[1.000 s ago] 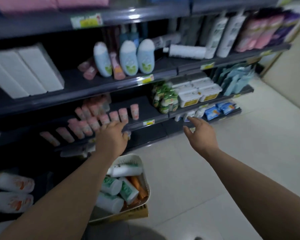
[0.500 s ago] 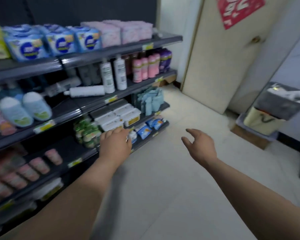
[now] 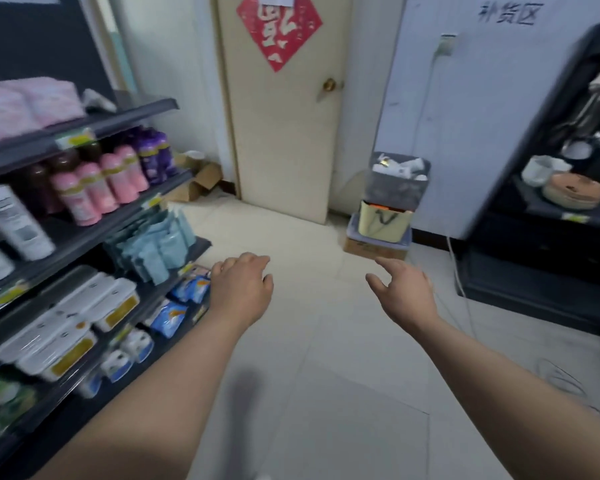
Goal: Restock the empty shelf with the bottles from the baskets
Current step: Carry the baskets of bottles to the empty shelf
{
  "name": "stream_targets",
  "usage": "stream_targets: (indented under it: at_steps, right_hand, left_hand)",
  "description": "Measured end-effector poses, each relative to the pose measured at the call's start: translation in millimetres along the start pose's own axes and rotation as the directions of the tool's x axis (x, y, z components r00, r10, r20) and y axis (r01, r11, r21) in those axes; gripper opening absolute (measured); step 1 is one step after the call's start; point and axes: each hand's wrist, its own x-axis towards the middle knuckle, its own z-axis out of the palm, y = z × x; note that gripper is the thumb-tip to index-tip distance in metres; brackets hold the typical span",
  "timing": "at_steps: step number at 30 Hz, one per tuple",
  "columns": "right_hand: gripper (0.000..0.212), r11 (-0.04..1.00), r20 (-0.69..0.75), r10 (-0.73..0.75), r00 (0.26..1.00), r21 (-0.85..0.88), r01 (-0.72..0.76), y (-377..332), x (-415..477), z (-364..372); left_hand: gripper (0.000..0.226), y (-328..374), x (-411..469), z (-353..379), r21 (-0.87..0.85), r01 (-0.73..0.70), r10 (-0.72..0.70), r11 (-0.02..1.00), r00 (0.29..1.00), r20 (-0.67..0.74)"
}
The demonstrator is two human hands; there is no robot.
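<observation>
Pink bottles [image 3: 97, 188] with pale bands stand upright, blurred, on our shelf [image 3: 84, 233] at left; our left hand [image 3: 241, 289] and right hand [image 3: 404, 294] hover empty, fingers spread, above floor [image 3: 326, 341].

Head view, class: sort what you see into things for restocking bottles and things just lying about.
For the job: left hand, right hand, both empty; pink bottles on the shelf.
Lying about: door, cardboard box, yellow bag.
</observation>
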Motion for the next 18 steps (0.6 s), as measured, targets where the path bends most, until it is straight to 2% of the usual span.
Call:
stream_targets:
  at_steps: [7,12,18]
  right_hand:
    - [0.043,0.989,-0.064,0.13,0.989,-0.068,-0.134,44,94,-17]
    - [0.037,0.977,-0.104,0.194,0.975,-0.064,-0.201,54,173,-26]
    - [0.041,0.957,-0.164,0.283,0.945,-0.019,-0.29,79,257,-30]
  left_hand:
    - [0.042,61,129,25,-0.026,-0.159,0.16,0.987,0.987,0.03]
    - [0.042,92,231,30,-0.033,-0.24,0.24,0.97,0.971,0.016]
    - [0.041,127,335,45,-0.053,-0.318,0.319,0.947,0.948,0.018]
